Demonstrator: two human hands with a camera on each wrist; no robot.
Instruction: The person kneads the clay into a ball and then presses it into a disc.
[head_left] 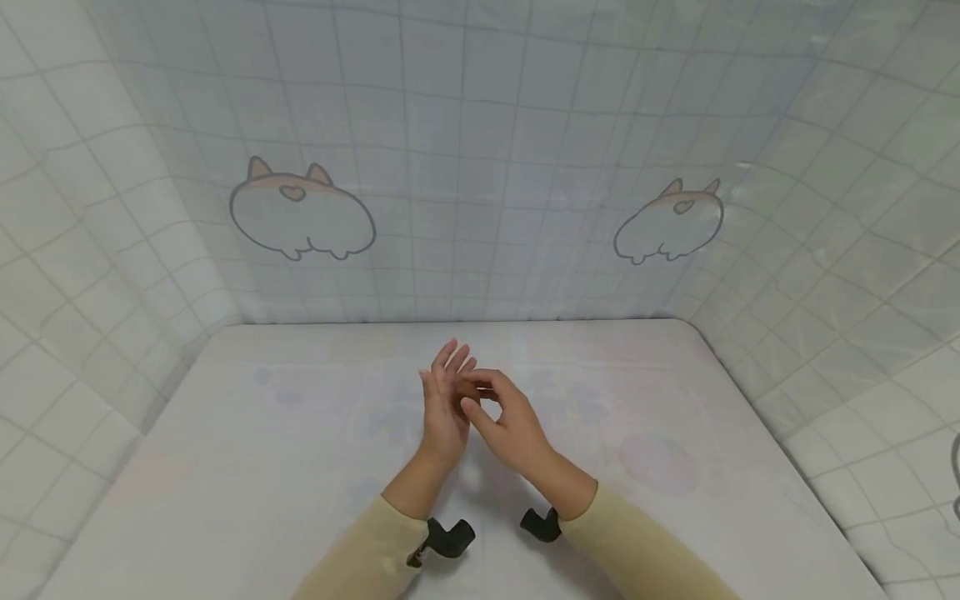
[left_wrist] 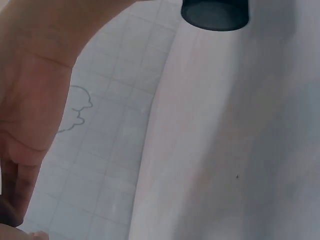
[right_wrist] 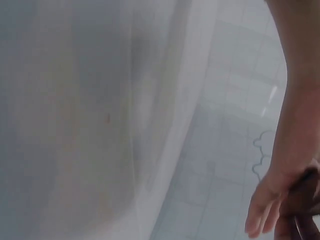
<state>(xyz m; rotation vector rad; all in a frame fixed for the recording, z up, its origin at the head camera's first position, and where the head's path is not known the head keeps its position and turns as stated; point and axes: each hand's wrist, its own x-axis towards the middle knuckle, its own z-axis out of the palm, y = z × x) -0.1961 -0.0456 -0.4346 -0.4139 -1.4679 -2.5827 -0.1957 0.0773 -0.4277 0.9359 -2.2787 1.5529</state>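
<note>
Over the middle of the table both hands meet. My left hand (head_left: 448,404) is raised with its fingers stretched out and its palm turned toward the right hand. The right hand (head_left: 506,421) arches against that palm, index finger bent and thumb (head_left: 474,410) close below it. Between the right fingertips and the left palm shows a dark brown patch (head_left: 467,390); I cannot tell whether it is a small thing or shaded fingers. The left palm (left_wrist: 27,105) fills the left edge of its wrist view. In the right wrist view the right hand (right_wrist: 287,165) is at the right edge.
A pale table (head_left: 262,467) with faint printed shapes lies beneath the hands. Behind it stands a white gridded curtain (head_left: 487,167) with two animal drawings, and similar cloth closes both sides. Black wrist mounts (head_left: 450,538) jut out from the cream sleeves (head_left: 367,550).
</note>
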